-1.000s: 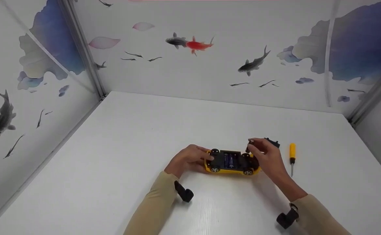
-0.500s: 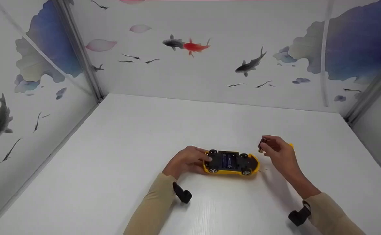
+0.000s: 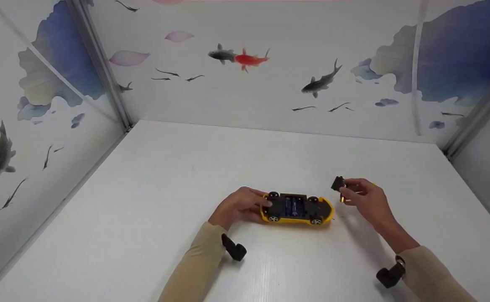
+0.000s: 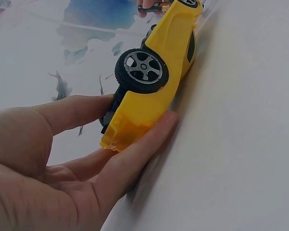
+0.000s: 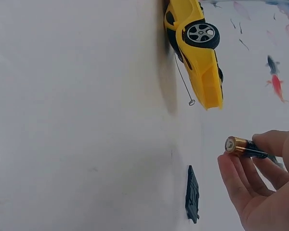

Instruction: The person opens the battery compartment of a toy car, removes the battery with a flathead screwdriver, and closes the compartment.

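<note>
An upside-down yellow toy car (image 3: 297, 209) has its black underside facing up. Dark blue batteries (image 3: 292, 206) lie in the uncovered compartment mid-underside. My left hand (image 3: 241, 204) grips the car's left end, thumb on the underside and fingers beneath the body (image 4: 142, 110). To the right of the car, my right hand (image 3: 364, 199) pinches a black and copper-coloured battery (image 5: 244, 147) between thumb and fingers, apart from the car. Just beyond those fingers is a flat black battery cover (image 3: 337, 183), lying on the table in the right wrist view.
A sliver of yellow handle (image 3: 374, 184) shows behind my right hand; the rest of the screwdriver is hidden. A thin wire with a looped end (image 5: 191, 102) sticks out beside the car. Printed white walls (image 3: 245, 92) border the white table (image 3: 165, 167).
My right hand has moved right, away from above the car, with the battery in its fingers. The battery cover now shows, while the screwdriver has become mostly hidden. My left hand keeps its grip.
</note>
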Demonstrator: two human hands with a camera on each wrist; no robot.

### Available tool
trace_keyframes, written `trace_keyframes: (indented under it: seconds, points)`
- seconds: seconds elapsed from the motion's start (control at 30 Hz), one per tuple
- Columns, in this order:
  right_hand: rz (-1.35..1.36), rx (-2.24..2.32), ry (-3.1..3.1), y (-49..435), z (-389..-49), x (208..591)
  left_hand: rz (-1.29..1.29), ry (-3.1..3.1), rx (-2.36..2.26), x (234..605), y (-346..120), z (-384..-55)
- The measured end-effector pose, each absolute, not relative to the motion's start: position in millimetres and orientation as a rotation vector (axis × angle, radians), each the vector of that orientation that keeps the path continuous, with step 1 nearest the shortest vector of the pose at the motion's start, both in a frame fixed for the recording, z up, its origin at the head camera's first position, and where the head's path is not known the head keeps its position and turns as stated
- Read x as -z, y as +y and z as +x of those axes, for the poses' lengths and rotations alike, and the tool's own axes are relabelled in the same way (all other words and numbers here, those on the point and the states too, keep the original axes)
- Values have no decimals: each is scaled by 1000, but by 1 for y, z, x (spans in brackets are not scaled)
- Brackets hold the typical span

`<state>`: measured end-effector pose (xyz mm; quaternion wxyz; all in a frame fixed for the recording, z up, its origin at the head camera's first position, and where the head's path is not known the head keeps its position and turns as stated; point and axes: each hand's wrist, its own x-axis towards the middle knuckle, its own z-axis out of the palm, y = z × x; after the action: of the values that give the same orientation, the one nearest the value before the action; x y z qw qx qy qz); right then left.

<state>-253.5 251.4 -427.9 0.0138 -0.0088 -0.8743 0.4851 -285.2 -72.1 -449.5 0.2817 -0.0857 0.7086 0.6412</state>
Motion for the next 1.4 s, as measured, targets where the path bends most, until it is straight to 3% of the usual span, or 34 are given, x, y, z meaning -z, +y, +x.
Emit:
trace_keyframes:
  seconds: [0.63,1.4]
  points:
    - [-223,-1703,-2821,256,-267,441,-229,1880,-1726,452,-73,-286]
    - [-256,-1530,-2966,241,-272,447,-180,1897,-1715,451,-72,-285]
